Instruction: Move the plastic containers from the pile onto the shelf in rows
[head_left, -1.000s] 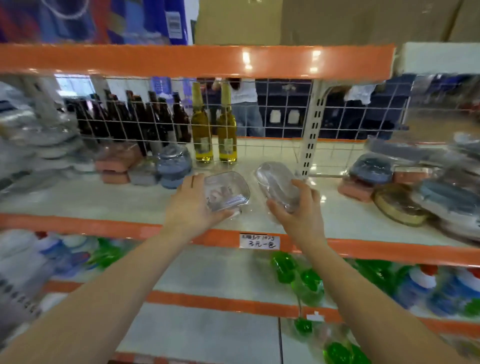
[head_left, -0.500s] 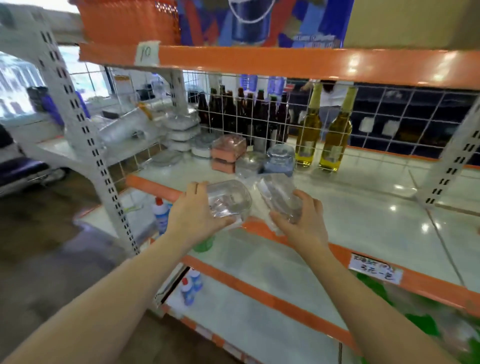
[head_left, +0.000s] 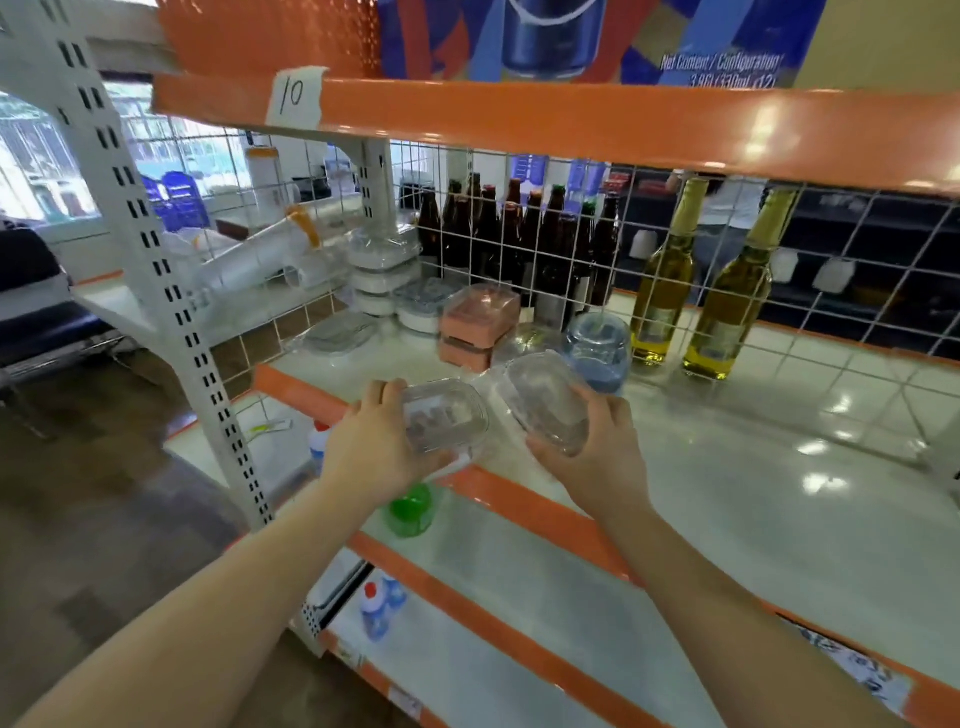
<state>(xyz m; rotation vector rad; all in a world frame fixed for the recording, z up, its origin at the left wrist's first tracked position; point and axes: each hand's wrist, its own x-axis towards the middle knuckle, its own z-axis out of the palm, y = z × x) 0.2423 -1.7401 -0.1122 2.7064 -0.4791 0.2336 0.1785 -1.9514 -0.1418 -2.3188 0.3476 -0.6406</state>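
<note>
My left hand (head_left: 379, 447) grips a clear plastic container (head_left: 444, 415) from its left side, held level just above the front edge of the white shelf (head_left: 753, 441). My right hand (head_left: 597, 447) holds a second clear container (head_left: 545, 402) from below, tilted on its side over the shelf. Just behind them a row stands on the shelf: two stacked pink containers (head_left: 480, 325), a clear one (head_left: 527, 343) and a blue one (head_left: 597, 348).
White round containers (head_left: 384, 270) are stacked at the shelf's back left. Brown bottles (head_left: 519, 239) and two yellow bottles (head_left: 696, 291) stand behind a wire grid. An orange upper shelf (head_left: 519, 119) hangs overhead. Lower shelves hold a green bottle (head_left: 410, 509) and small bottles (head_left: 376, 605).
The view has swung left along the shelf. Both hands, each still holding its container, have come closer to the pink and blue containers at the left end.
</note>
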